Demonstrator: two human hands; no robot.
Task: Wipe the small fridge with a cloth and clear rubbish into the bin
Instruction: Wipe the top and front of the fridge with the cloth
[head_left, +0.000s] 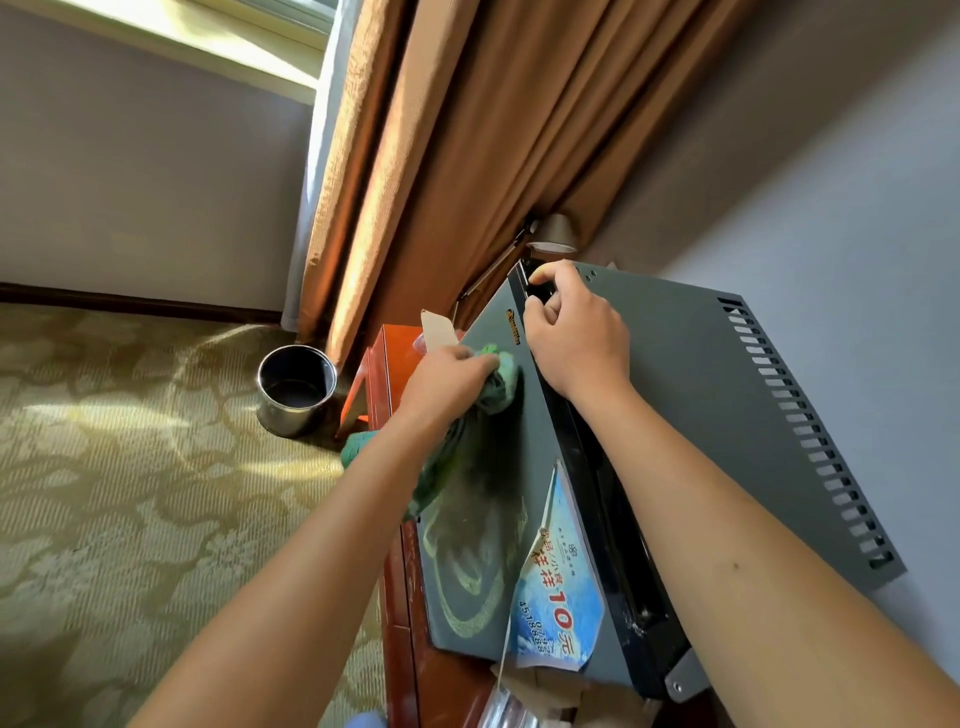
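Under the left hand (447, 382), the green cloth (493, 384) is bunched in a closed grip and pressed on the small fridge (691, 364) door face, near its top edge. The right hand (576, 332) curls over that edge, steadying it. Wiping is in hand; next strokes should probably run down toward the sticker (558, 577). The bin (296, 389) stands well apart on the carpet.

Your left hand (448, 382) is pressing a green cloth (498, 384) against the grey fridge (691, 395) door. Your right hand (576, 327) is gripping the door's top edge.
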